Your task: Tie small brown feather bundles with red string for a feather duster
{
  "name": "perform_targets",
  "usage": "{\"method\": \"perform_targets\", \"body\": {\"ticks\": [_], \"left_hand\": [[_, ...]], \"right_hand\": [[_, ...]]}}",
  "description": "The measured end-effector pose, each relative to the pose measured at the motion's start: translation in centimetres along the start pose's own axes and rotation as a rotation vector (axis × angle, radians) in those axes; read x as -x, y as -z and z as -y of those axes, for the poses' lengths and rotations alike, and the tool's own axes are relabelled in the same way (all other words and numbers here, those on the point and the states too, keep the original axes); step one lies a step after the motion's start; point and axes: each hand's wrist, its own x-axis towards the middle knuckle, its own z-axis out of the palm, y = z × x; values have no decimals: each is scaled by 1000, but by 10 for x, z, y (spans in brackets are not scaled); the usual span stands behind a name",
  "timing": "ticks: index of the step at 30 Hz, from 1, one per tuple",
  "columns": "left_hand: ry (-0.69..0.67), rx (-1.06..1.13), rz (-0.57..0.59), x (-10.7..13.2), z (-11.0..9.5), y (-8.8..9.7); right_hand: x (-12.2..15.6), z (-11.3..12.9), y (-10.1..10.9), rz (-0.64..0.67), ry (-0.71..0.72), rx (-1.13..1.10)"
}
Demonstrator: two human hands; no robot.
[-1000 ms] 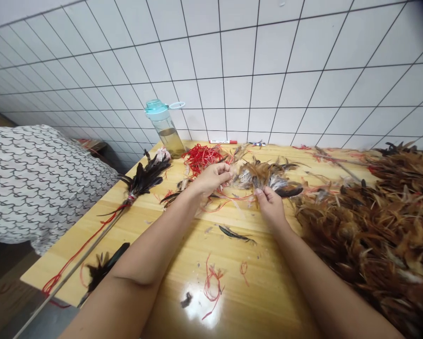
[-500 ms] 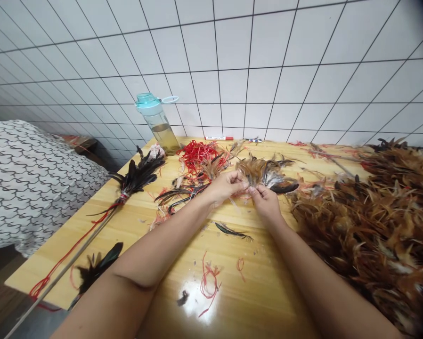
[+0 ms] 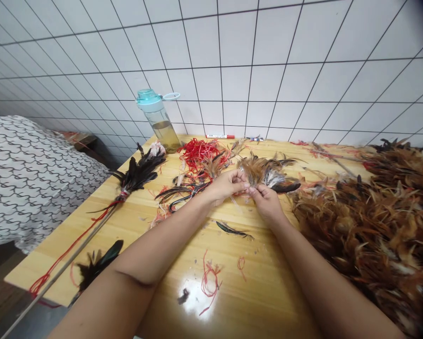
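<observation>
My left hand (image 3: 225,185) and my right hand (image 3: 267,201) meet at the middle of a wooden table (image 3: 155,235), fingers pinched together on the quill ends of a small bunch of brown and grey feathers (image 3: 264,172). The bunch fans out away from me, just beyond my fingertips. A tangle of red string (image 3: 197,153) lies to the left of my left hand. What passes between my fingertips is too small to make out.
A large heap of brown feathers (image 3: 377,221) fills the table's right side. A thin rod with dark feathers bound by red thread (image 3: 134,176) lies at left, near a water bottle (image 3: 158,120) by the tiled wall. A patterned cloth (image 3: 31,179) covers something at far left.
My hands have come together: the left moved right from the red string to meet the right at the feather bunch's quill ends. The view shifted slightly.
</observation>
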Motion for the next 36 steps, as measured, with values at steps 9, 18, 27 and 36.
{"method": "perform_targets", "body": {"ticks": [9,18,27,36], "left_hand": [[9,-96,52,0,-1,4],[-63,-260,122,-3,5,5],[-36,-227,-62,-7,16,9],[9,-40,-20,-7,13,3]], "right_hand": [[1,0,2,122,77,134],[1,-8,-2,65,81,274],[3,5,-2,32,99,181],[0,-1,-3,38,11,-15]]}}
